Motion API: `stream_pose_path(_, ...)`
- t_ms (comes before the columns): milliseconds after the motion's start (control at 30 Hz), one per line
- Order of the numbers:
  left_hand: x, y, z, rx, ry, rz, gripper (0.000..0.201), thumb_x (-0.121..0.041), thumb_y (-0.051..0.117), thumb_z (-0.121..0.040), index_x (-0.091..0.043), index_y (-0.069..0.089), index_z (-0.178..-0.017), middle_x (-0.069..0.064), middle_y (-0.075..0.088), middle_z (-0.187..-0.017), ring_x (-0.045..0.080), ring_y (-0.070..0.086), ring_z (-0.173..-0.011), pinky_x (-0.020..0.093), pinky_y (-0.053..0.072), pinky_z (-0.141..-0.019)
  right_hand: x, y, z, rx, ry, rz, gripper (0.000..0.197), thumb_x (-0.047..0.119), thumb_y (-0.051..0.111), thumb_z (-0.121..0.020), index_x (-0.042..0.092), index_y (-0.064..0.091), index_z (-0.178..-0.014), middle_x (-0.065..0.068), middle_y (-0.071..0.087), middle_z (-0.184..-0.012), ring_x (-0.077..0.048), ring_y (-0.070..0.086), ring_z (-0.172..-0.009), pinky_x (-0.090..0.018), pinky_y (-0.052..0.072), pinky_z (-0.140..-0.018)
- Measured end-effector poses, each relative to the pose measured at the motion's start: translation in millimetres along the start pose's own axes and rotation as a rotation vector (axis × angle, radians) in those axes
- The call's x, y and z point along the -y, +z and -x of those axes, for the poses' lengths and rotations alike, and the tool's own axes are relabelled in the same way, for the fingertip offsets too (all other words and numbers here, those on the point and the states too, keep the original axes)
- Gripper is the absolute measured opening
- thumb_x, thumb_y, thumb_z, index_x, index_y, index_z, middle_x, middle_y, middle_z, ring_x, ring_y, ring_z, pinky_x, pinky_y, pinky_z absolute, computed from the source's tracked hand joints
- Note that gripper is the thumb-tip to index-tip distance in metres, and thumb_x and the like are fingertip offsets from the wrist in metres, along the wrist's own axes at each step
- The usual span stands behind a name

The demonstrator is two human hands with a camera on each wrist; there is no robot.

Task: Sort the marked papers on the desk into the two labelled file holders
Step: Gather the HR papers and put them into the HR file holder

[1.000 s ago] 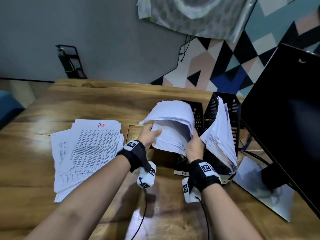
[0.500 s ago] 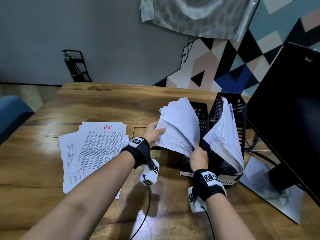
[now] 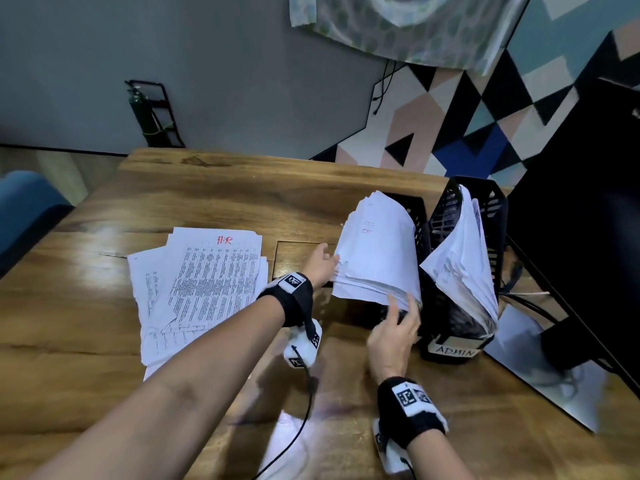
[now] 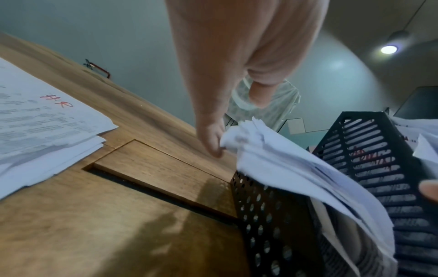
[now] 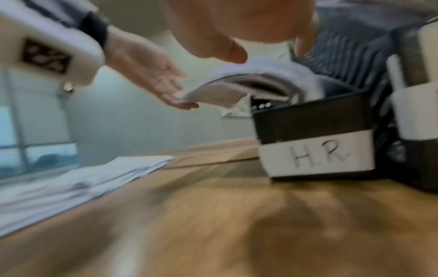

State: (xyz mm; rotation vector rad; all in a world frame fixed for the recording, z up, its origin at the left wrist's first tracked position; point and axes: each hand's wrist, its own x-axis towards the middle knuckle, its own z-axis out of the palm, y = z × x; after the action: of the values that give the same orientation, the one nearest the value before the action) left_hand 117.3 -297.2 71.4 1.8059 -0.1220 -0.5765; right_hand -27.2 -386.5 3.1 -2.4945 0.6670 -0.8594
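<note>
Both open hands (image 3: 320, 265) (image 3: 394, 332) flank the HR holder's papers (image 3: 377, 251).

We reach both forearms forward over the surface (image 3: 104, 341). Our left hand (image 3: 320, 266) is flat, fingers straight. Our right hand (image 3: 394, 332), nearer us, is open too, fingers spread and pointing up.

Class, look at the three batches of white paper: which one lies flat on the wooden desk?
The spread white stack marked HR in red, left of both hands; the other two stand in the black holders.
</note>
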Motion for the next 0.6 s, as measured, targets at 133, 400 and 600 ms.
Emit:
stream_pose_path(133, 43, -52, 13, -0.082, 0.026, -0.261, 0.045, -0.016, 0.049, -0.093, -0.007, 0.04, -0.136, 0.016, 0.045, -0.141, 0.024, 0.048, -0.122, 0.019, 0.041, -0.097, 31, 35, 48, 0.276, -0.107, -0.07, 0.055, -0.014, 0.056, -0.061, 0.009, 0.057, -0.11, -0.02, 0.044, -0.13, -0.035, 0.042, -0.118, -0.054, 0.049, -0.091)
stream_pose_path(400, 159, -220, 38, -0.359, -0.289, -0.581, 0.047, -0.013, 0.052, -0.09, -0.002, 0.042, -0.135, 0.026, 0.042, -0.137, 0.041, 0.044, -0.125, 0.039, 0.038, -0.103, 112, 86, 47, 0.728, -0.03, 0.006, 0.036, 0.004, 0.043, -0.089, 0.003, 0.051, -0.124, -0.018, 0.03, -0.146, -0.035, 0.026, -0.134, -0.04, 0.028, -0.11)
stream_pose_path(600, 200, -273, 37, -0.331, -0.34, -0.578, 0.04, -0.022, 0.055, -0.089, 0.002, 0.048, -0.119, 0.023, 0.05, -0.127, 0.039, 0.049, -0.116, 0.041, 0.043, -0.092, 154, 128, 20, 0.94, 0.071, 0.028, 0.043, 0.011, 0.046, -0.092, 0.007, 0.041, -0.134, -0.019, 0.041, -0.139, -0.033, 0.039, -0.127, -0.035, 0.033, -0.103)
